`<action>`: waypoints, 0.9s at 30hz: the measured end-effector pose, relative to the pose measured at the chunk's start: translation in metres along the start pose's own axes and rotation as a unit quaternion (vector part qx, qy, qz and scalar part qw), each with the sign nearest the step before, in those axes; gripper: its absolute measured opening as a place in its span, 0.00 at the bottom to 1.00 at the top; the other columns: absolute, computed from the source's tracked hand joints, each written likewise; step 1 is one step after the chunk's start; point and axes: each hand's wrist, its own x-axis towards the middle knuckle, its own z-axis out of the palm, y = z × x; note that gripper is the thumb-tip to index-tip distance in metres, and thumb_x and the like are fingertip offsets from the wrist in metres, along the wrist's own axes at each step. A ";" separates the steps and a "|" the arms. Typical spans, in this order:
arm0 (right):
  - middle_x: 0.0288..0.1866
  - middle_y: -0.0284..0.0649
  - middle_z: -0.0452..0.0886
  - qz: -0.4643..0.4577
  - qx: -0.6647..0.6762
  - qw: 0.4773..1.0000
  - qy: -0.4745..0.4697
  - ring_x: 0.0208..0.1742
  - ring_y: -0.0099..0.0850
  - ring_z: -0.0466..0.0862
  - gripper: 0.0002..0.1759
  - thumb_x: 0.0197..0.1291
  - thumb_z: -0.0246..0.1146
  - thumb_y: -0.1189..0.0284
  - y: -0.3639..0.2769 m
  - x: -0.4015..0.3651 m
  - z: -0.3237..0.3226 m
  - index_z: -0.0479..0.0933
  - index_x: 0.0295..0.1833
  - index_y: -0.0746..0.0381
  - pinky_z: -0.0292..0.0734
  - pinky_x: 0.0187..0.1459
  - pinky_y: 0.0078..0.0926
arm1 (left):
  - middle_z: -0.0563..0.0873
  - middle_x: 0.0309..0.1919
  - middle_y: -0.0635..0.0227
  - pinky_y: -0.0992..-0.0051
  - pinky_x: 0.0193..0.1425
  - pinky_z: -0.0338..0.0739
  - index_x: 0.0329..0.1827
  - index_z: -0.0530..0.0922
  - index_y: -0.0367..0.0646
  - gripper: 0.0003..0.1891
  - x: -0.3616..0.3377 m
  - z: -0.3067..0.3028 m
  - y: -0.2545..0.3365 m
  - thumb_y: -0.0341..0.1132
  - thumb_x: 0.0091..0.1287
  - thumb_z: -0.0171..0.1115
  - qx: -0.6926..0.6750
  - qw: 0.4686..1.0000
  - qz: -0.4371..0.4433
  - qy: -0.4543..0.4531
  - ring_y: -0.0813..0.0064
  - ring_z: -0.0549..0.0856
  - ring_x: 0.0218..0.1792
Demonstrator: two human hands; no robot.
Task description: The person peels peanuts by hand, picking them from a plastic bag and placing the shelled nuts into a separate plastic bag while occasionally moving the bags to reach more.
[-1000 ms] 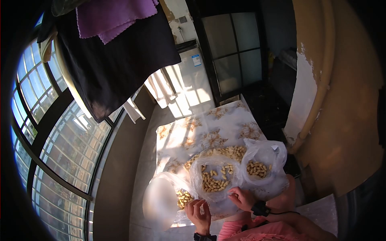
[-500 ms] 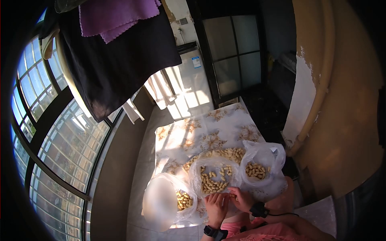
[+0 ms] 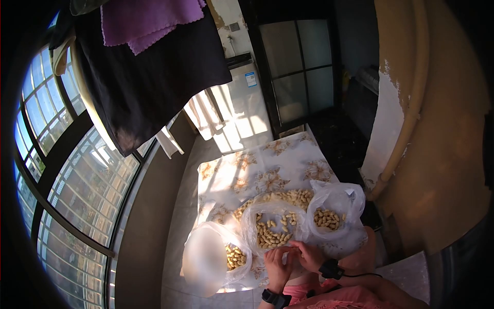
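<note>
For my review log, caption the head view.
Left hand and right hand close together beside three plastic bags of peanuts on a flowered tablecloth.

text: none was legible | sign: blue-and-white label [image 3: 250, 79] sat high on the pale appliance [image 3: 261, 98] | label print: dark marks showed, lettering was too small to make out

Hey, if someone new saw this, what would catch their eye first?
Probably the big dark cloth hanging at upper left, a purple cloth at its top, beside the barred window. Next, three translucent plastic bags with peanuts on the flowered tablecloth, lower middle. The left hand and right hand are close together, on the middle bag's near side.
</note>
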 end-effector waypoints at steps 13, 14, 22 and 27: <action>0.43 0.46 0.86 -0.026 -0.007 0.999 0.024 0.41 0.47 0.87 0.08 0.69 0.62 0.74 -0.002 0.002 0.000 0.78 0.52 0.61 0.82 0.40 0.38 | 0.85 0.37 0.63 0.61 0.47 0.72 0.43 0.80 0.44 0.08 -0.017 0.005 -0.017 0.29 0.63 0.68 0.017 0.998 -0.012 0.056 0.57 0.81 0.39; 0.42 0.46 0.87 -0.029 -0.003 0.999 0.026 0.41 0.46 0.87 0.08 0.69 0.62 0.74 -0.002 0.002 0.001 0.79 0.52 0.61 0.82 0.40 0.37 | 0.84 0.37 0.62 0.61 0.47 0.72 0.44 0.81 0.44 0.09 -0.019 0.006 -0.019 0.29 0.62 0.68 0.005 0.998 -0.013 0.056 0.56 0.81 0.39; 0.42 0.47 0.86 -0.025 0.018 0.999 0.023 0.41 0.46 0.87 0.08 0.69 0.61 0.74 -0.003 0.002 0.001 0.79 0.52 0.62 0.82 0.40 0.37 | 0.83 0.38 0.62 0.60 0.46 0.73 0.48 0.82 0.46 0.13 -0.026 0.010 -0.025 0.27 0.61 0.68 0.005 0.998 -0.027 0.053 0.55 0.81 0.41; 0.41 0.47 0.86 -0.026 0.009 0.999 0.019 0.40 0.46 0.87 0.08 0.70 0.61 0.74 -0.004 0.003 -0.001 0.79 0.52 0.61 0.81 0.39 0.38 | 0.84 0.38 0.63 0.61 0.45 0.74 0.47 0.82 0.46 0.12 -0.028 0.012 -0.027 0.26 0.61 0.68 0.005 0.998 -0.024 0.057 0.56 0.81 0.40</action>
